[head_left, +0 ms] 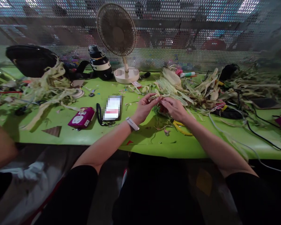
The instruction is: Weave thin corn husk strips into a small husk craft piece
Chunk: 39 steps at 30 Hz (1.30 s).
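Over the green table, my left hand point(146, 107) and my right hand point(172, 107) meet at the fingertips. Between them runs a pale strip of corn husk point(157, 94), pinched by the fingers of both. Just behind lies a pile of pale green corn husks point(172, 82). Beneath my right hand sits a dark reddish and green bundle, mostly hidden. Yellow-handled pliers or scissors point(181, 128) lie below my right wrist; their working end is covered. A white band circles my left wrist.
A fan point(126, 75) and a black bottle point(101, 64) stand at the back. A phone point(112, 107) and a purple device point(81, 118) lie left. More husks point(53, 78) drape beside a black bag point(32, 61). Cables point(253, 131) cross the right side. Another person's arm point(1, 145) shows far left.
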Each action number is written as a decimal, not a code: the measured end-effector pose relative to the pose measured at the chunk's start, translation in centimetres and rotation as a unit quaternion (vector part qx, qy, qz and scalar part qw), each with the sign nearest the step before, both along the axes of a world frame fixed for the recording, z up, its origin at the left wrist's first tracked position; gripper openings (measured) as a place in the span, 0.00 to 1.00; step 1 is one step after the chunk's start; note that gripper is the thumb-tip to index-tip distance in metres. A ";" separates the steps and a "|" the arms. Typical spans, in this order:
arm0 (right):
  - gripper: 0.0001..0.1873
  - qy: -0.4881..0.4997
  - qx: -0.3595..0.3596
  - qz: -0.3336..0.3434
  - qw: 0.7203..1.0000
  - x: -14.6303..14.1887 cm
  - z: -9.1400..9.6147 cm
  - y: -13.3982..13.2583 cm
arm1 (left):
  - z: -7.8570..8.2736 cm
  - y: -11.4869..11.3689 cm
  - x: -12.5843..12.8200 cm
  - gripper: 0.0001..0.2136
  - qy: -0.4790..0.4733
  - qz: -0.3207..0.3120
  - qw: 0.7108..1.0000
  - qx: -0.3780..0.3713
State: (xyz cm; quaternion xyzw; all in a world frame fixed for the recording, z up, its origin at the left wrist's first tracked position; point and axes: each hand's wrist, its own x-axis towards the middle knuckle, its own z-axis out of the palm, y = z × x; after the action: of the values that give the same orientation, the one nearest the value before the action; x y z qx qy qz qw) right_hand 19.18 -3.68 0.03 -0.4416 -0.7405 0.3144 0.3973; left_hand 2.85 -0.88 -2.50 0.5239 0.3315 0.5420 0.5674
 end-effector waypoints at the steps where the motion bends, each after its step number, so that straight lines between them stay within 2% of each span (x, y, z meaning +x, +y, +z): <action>1: 0.18 0.038 -0.019 0.005 0.999 -0.2 -0.2 0.1 | 0.0 -0.1 0.0 0.13 0.001 0.006 1.000 0.008; 4: 0.15 0.109 -0.057 0.028 0.992 -0.6 -0.5 0.3 | 0.0 -0.3 0.1 0.13 -0.008 0.016 0.999 0.032; 7: 0.12 0.112 -0.082 0.049 0.989 -0.7 -0.3 0.0 | 0.0 -0.4 0.0 0.14 -0.023 0.025 0.998 0.057; 11: 0.10 0.141 -0.083 0.065 0.984 -0.7 -0.2 -0.4 | 0.0 -0.5 0.1 0.14 -0.052 0.022 0.997 0.060; 15: 0.12 0.169 -0.091 0.066 0.979 -0.7 -0.5 -0.2 | 0.2 -0.6 0.4 0.14 -0.079 0.013 0.995 0.054; 20: 0.17 0.131 -0.036 0.046 0.990 -0.8 -1.3 0.5 | 0.3 -0.9 0.7 0.13 -0.079 0.028 0.996 0.036; 26: 0.14 0.019 0.046 0.042 0.998 -0.4 -1.1 0.4 | 0.1 -1.0 0.8 0.13 -0.079 0.028 0.996 0.015; 39: 0.08 -0.033 0.034 0.070 0.996 -0.6 -1.0 0.0 | 0.3 -0.9 0.4 0.15 -0.069 0.016 0.997 -0.006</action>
State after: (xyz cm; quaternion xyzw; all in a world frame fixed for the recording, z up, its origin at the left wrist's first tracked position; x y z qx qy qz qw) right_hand 18.61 -3.66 -0.93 -0.3855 -0.7925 0.3010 0.3642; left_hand 3.30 -1.75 -2.22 0.4763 0.3027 0.5841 0.5833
